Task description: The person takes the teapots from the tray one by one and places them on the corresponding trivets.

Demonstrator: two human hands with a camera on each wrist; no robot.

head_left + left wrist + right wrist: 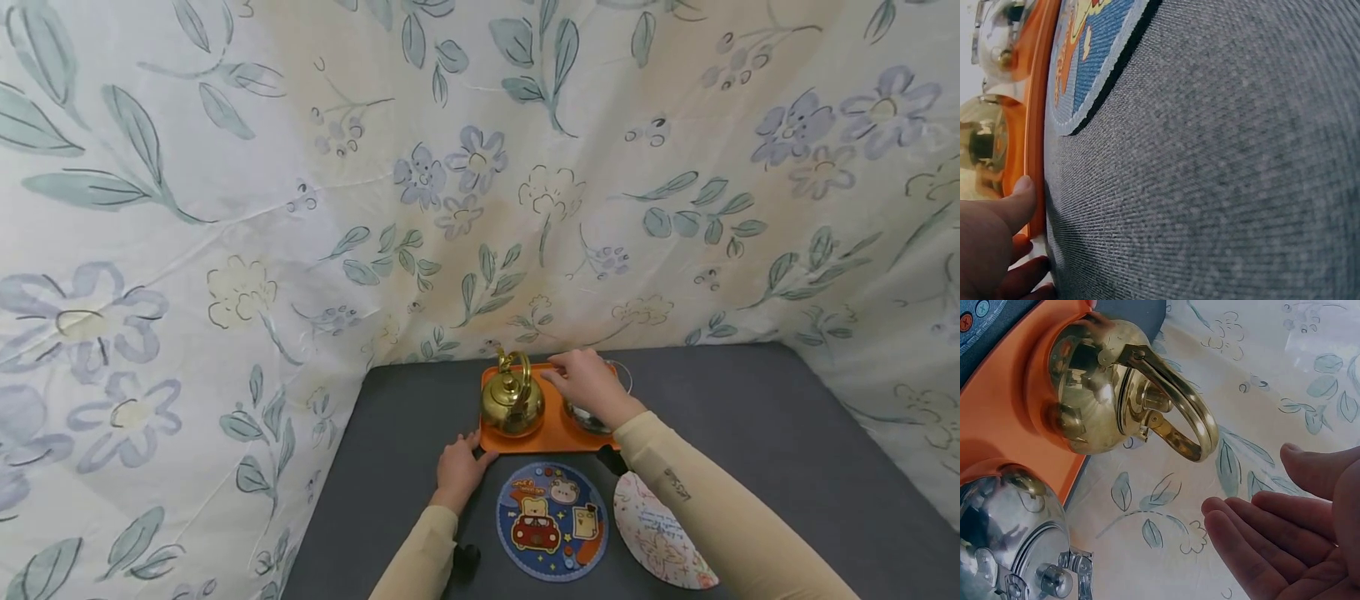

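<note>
On an orange tray at the back of the table stand a golden kettle on the left and a silver kettle on the right, partly hidden by my right arm. My left hand grips the tray's front left corner. In the left wrist view the thumb lies on the rim, with the other fingers curled below. My right hand hovers over the tray, near the silver kettle. Its fingers stretch out, apart from the golden kettle's raised handle, and hold nothing.
In front of the tray lies a round blue mat with cartoon figures. A pale floral mat lies to its right, partly under my right forearm. Floral cloth hangs behind and beside the dark grey table.
</note>
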